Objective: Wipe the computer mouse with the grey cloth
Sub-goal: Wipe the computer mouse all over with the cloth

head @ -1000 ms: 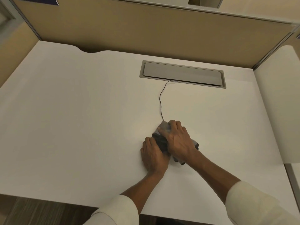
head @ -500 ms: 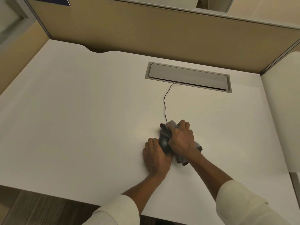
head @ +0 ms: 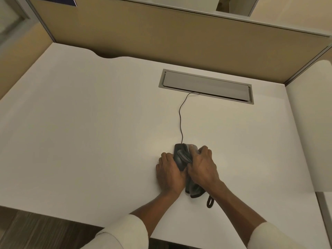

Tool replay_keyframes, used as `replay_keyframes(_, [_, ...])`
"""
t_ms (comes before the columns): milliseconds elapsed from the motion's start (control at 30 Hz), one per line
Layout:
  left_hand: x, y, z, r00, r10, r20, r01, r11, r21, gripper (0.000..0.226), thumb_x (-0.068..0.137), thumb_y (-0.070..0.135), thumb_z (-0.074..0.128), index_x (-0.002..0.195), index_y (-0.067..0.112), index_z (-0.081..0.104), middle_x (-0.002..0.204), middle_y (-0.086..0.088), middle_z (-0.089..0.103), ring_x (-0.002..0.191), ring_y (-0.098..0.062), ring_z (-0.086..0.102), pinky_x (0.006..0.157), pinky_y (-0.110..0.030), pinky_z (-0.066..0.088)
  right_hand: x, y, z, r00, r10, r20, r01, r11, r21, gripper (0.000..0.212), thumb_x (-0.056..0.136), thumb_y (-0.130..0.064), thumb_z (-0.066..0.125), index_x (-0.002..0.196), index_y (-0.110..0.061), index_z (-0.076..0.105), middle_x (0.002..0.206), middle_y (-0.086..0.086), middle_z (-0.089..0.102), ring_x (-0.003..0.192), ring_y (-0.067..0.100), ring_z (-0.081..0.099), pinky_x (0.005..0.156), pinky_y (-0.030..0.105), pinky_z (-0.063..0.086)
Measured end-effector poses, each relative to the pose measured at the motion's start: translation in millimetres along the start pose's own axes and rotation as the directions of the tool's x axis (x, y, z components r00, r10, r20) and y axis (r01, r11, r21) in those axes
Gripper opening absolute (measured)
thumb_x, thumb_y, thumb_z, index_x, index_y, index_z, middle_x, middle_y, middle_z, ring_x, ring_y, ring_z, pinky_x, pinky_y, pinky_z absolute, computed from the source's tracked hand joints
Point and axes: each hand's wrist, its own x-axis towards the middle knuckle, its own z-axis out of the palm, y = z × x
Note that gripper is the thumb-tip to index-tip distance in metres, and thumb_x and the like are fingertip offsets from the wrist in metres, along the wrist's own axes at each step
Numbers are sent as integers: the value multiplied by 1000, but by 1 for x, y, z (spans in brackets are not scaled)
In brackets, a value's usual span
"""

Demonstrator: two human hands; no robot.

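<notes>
A dark wired computer mouse [head: 179,155] lies on the white desk [head: 89,141], its front end showing between my hands. My left hand [head: 169,174] grips the mouse from its left side. My right hand [head: 202,168] is closed on the grey cloth [head: 193,190] and presses it against the mouse's right side and top. The cloth's tail and a dark loop hang out behind my right wrist. Most of the mouse is hidden under the cloth and my fingers.
The mouse cable [head: 180,115] runs from the mouse back into a grey cable hatch [head: 206,86] set in the desk. Tan partition walls [head: 161,36] close the back and sides. A second white desk surface [head: 312,123] adjoins at the right.
My right hand has slid with the cloth from the top of the mouse towards its right side, uncovering the mouse's dark front end. The cloth's tail now trails further behind my wrist.
</notes>
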Motion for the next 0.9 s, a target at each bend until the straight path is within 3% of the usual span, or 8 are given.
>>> replay_keyframes(133, [1,1,0,1000,-17,7,17,1000,-8,53,78,50,85,110,16,58,108,-1,62,97,-25,63,87,-40,56,18,0,2,995,-70,-69,66,996,-61,46,95,-23,51,141,-21,45,110,6,43,104,26,44,69,34,45])
replay_keyframes(300, [1,4,-3,1000,-31,6,31,1000,-4,58,76,55,87,110,16,61,107,-1,62,94,-24,64,85,-38,56,39,-3,1,993,-93,-68,82,984,-155,51,94,-19,52,144,-19,48,119,13,46,108,31,47,77,37,46])
replay_keyframes(467, [2,5,-5,999,-42,24,42,999,0,56,76,48,88,112,15,59,111,-2,62,97,-25,64,88,-38,55,16,-1,3,988,-151,-40,143,976,-166,62,96,-31,62,153,-21,40,125,14,47,113,30,48,84,37,53])
replay_keyframes(600, [2,6,-7,999,-30,19,29,999,31,47,80,44,81,109,16,57,111,-2,62,99,-26,64,87,-40,55,-16,6,4,973,-221,-62,208,964,-166,65,93,-14,63,155,-15,45,120,20,54,105,35,52,73,35,45])
replay_keyframes(700, [2,6,-6,999,-40,30,39,999,22,49,81,48,80,110,18,55,111,-1,62,99,-25,63,86,-40,56,-28,13,8,970,-235,-63,218,954,-205,70,84,-6,64,152,-15,50,116,19,56,100,35,54,69,36,48])
replay_keyframes(900, [1,3,-3,999,-35,31,35,999,8,53,78,48,86,111,17,58,110,0,61,97,-23,63,85,-36,56,6,8,9,965,-244,-101,221,955,-199,61,94,-27,71,150,-18,50,118,15,55,105,31,54,74,35,54])
